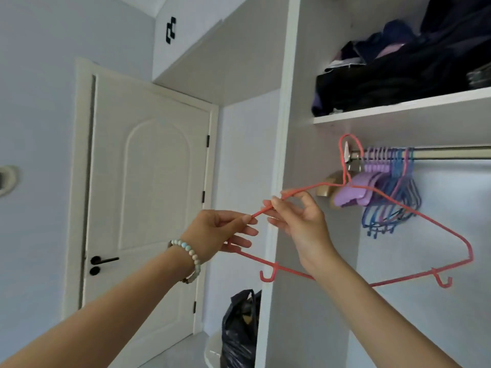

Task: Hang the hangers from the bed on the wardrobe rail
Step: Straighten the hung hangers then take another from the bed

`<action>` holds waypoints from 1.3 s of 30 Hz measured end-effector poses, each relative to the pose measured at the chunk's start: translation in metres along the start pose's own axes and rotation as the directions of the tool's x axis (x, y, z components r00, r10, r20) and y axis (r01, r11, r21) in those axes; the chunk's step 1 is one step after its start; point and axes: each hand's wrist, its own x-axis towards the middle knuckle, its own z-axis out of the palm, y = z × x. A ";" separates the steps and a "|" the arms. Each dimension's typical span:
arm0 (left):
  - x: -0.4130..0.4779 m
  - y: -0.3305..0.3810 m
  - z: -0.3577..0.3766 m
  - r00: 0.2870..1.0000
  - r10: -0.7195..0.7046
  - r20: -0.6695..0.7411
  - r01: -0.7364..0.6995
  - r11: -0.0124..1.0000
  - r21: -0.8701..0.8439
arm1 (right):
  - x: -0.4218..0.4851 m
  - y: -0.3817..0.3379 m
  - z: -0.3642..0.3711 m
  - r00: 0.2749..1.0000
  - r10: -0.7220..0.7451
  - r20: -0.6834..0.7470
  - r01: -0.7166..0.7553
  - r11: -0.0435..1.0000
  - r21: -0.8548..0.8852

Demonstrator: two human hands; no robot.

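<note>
So we've got the red hanger (414, 212) up at the wardrobe, its hook right at the left end of the rail (451, 152), by the bracket (350, 156); can't tell if it's properly seated over the bar or only sitting in front of it. Both hands are on the same sloping shoulder wire. The left hand (223, 229) pinches it between thumb and forefinger with the other fingers loosely out, and the right hand (300, 221) pinches it a bit higher up with curled fingertips. Our worry is that holding one side only leaves the far end free to swing, so the hook could snag on the bracket instead of the bar and drop when we let go, or the frame could knock into the bunch of purple and blue hangers (390, 181) just beside it. As for labels, nothing readable anywhere, just a blocky black mark (170, 30) high on the wall panel that doesn't spell anything.
</note>
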 end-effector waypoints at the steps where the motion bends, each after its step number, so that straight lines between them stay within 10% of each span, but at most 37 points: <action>1: 0.011 0.002 0.020 1.000 0.004 0.012 -0.004 1.000 -0.021 | 0.007 -0.004 -0.019 0.999 -0.016 -0.028 0.016 1.000 -0.002; 19: 0.170 -0.001 0.273 0.989 0.107 0.104 -0.087 0.980 -0.180 | 0.132 -0.034 -0.261 0.943 -0.147 -0.298 0.038 0.938 -0.344; 39: 0.215 -0.011 0.260 0.983 0.181 -0.008 -0.178 0.973 0.145 | 0.190 -0.004 -0.328 0.921 0.064 -0.385 -0.290 0.772 -0.566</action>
